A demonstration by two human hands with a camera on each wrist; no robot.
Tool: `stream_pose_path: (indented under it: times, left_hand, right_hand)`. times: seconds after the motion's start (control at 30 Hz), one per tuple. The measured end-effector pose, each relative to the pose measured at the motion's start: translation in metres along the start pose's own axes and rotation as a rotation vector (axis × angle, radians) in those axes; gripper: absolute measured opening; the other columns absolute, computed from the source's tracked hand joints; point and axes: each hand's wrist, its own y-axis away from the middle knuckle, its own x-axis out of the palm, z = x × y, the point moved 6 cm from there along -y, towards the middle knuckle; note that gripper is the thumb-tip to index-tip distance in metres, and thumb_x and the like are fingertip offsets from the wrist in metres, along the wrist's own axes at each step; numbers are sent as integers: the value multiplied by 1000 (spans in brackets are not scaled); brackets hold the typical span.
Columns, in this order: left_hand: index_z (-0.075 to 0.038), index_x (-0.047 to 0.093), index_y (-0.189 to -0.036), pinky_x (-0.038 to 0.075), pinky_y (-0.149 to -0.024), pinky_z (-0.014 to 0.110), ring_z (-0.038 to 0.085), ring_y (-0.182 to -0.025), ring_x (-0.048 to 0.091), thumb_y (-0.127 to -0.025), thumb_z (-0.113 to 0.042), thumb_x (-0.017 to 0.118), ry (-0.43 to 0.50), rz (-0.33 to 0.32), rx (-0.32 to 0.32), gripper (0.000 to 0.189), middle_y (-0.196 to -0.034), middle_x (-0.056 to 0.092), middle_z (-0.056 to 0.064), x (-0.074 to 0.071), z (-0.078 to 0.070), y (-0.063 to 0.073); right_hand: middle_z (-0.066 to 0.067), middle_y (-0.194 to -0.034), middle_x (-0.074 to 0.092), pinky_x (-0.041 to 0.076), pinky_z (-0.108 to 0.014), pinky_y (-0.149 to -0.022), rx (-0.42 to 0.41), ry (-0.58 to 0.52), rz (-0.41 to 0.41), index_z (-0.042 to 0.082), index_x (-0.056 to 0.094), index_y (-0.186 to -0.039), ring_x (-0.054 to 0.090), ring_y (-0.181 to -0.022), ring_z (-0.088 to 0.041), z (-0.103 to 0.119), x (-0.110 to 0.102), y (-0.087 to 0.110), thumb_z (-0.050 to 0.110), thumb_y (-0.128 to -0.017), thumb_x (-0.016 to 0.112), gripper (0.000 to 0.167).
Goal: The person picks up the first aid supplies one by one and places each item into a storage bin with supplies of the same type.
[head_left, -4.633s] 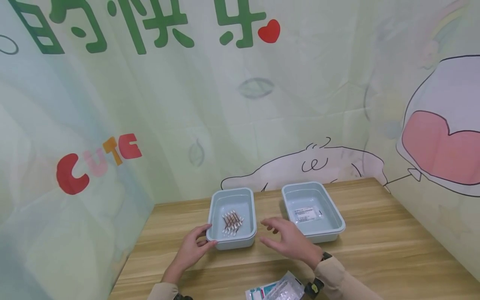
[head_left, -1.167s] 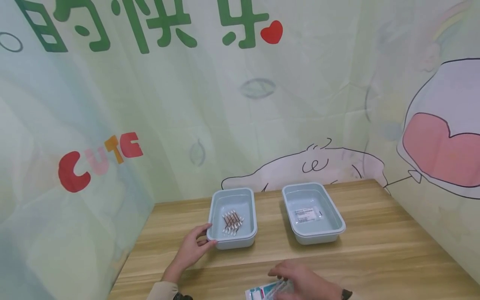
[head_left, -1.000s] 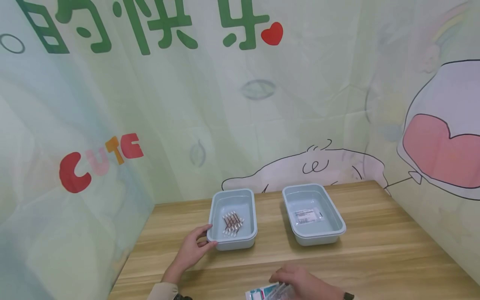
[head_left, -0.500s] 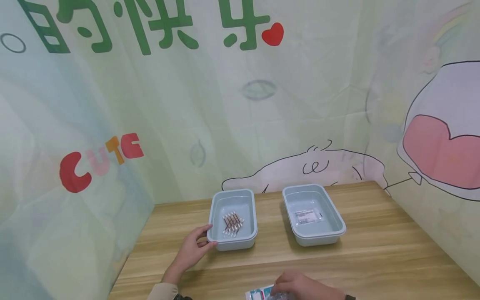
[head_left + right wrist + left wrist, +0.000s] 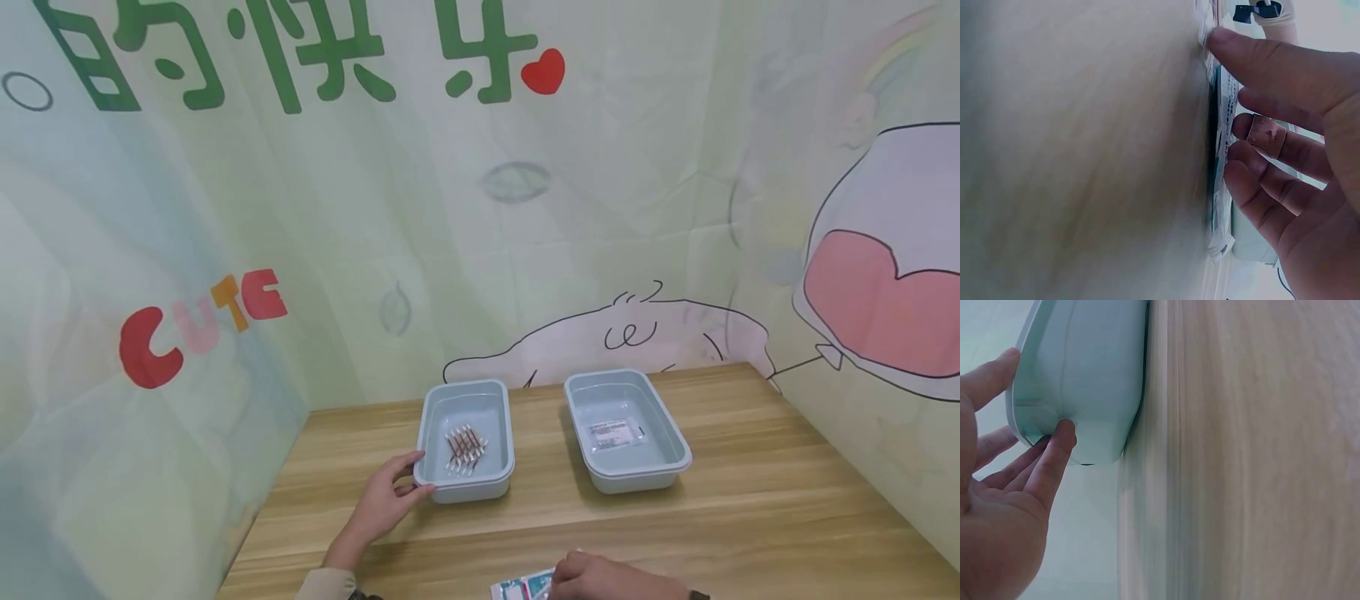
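Observation:
My left hand (image 5: pixel 378 504) grips the front left corner of a light blue plastic tub (image 5: pixel 472 492), thumb at the front rim, fingers along the side. In the left wrist view the fingertips lie against the tub's wall (image 5: pixel 1094 381). Several brown-stemmed cotton swabs (image 5: pixel 466 446) with white tips lie inside it. My right hand (image 5: pixel 611 579) is low over flat packets on the table, covering most of them. A white and teal packet (image 5: pixel 517 588) sticks out to its left. In the right wrist view, thumb and fingers (image 5: pixel 1254 187) stand apart, fingertips right at the packets (image 5: pixel 1222 156).
A second light blue tub (image 5: pixel 637 481) stands to the right, with a clear printed packet (image 5: pixel 615 434) in it. Both tubs are on a wooden table (image 5: pixel 750 500). A printed cloth backdrop (image 5: pixel 375 208) rises behind.
My right hand has come down from between the tubs to the packets near the table's front, then shifted slightly lower over the clear one. The left hand has stayed at the tub.

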Motion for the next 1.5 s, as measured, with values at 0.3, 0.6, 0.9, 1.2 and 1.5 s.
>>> stream_pose_path:
  times: [0.3, 0.6, 0.9, 1.2, 1.5]
  left_hand:
    - [2, 55, -132, 59, -88, 26, 40, -117, 59, -80, -7, 79, -30, 5, -6, 58, -130, 57, 23, 1, 0, 2]
    - [0, 54, -134, 58, -89, 23, 39, -119, 57, -80, -12, 80, -36, 13, -20, 61, -131, 56, 21, 0, 1, 1]
    - [2, 55, -132, 59, -88, 24, 40, -117, 58, -79, -10, 80, -43, 3, -6, 60, -130, 57, 22, -1, -5, 4]
    - [2, 54, -133, 59, -87, 23, 41, -117, 58, -79, -14, 81, -53, 14, 5, 62, -129, 57, 22, 0, 1, 3]
    - [0, 54, -133, 58, -88, 22, 40, -118, 58, -80, -15, 81, -47, 17, -12, 62, -131, 56, 20, 0, 1, 2]
  right_hand:
    - [15, -107, 64, 43, 2, -79, -94, 133, 19, 27, 70, -114, 53, -99, 10, 6, 1, -2, 39, -96, 60, 24]
    - [22, -97, 68, 42, 4, -78, -188, 282, 13, 33, 72, -106, 52, -92, 16, 13, 0, -4, 41, -99, 55, 20]
    - [28, -96, 65, 45, 2, -79, -193, 329, 21, 41, 65, -116, 51, -91, 19, 18, -1, -4, 46, -100, 48, 24]
    - [23, -116, 63, 46, -1, -87, -183, 282, 64, 36, 58, -130, 52, -107, 12, 20, -2, -3, 40, -99, 53, 31]
    - [30, -124, 54, 46, -2, -88, -222, 356, 104, 45, 45, -139, 48, -109, 13, 32, 0, -6, 47, -97, 53, 43]
